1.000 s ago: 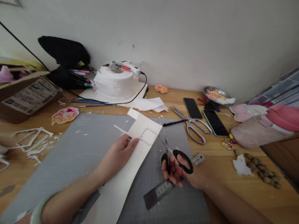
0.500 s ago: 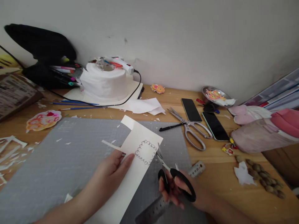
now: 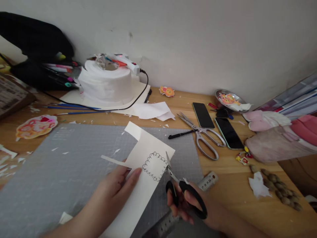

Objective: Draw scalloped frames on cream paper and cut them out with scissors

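Observation:
A sheet of white paper (image 3: pixel 148 140) bears a hand-drawn square with a scalloped outline. My left hand (image 3: pixel 121 185) pinches the sheet near its left edge, thumb on top, beside a narrow strip sticking out. In my right hand (image 3: pixel 185 205) is a pair of black-handled scissors (image 3: pixel 173 175), fingers through the loops. Their blades are parted at the sheet's right edge, one blade lying over the paper close to the drawn outline. Below the scissors a metal ruler (image 3: pixel 208 181) lies partly hidden by my right hand.
A grey cutting mat (image 3: pixel 81 158) lies beneath. Larger metal scissors (image 3: pixel 198 130), a black pen (image 3: pixel 182 134) and two phones (image 3: pixel 203 115) (image 3: pixel 229 134) are to the right. Behind stand a white roll (image 3: pixel 106 82) with a glue gun (image 3: pixel 127 62) and a metal bowl (image 3: pixel 230 99).
The scissors' blades have opened wider and now overlap the paper's right edge. The paper has shifted slightly, and the view has turned a little.

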`<action>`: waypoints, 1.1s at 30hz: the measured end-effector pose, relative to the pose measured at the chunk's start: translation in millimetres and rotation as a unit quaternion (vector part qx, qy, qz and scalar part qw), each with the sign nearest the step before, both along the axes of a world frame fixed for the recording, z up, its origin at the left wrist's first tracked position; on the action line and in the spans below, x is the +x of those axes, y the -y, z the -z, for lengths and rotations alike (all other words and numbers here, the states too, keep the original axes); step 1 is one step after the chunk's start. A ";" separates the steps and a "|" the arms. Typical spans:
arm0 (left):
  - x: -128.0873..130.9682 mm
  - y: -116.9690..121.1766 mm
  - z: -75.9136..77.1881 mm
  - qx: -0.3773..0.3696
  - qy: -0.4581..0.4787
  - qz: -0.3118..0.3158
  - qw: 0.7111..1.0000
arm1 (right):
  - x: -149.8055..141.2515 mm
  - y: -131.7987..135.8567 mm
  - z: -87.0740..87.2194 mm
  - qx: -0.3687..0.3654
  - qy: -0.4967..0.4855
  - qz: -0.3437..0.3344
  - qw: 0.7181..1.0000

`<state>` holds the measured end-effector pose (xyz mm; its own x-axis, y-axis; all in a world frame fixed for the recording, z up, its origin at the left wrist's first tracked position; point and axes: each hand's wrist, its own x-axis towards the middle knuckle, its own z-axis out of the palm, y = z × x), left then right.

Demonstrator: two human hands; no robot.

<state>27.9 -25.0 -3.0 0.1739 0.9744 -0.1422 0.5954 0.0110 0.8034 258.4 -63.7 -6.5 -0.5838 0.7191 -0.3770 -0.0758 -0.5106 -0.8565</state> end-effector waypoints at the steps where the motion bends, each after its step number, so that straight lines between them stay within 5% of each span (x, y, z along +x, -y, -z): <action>1: -0.4 0.4 1.3 -0.002 0.004 0.002 1.000 | 0.2 -0.1 0.0 -0.003 0.001 -0.001 1.000; 26: -6.7 -4.2 2.0 -0.015 0.006 0.016 1.000 | -0.5 -2.0 -11.3 -0.017 0.050 -0.007 0.999; 33: 2.0 1.7 -3.7 -0.045 0.029 -0.021 0.998 | -6.2 3.6 0.1 0.003 0.011 0.018 1.000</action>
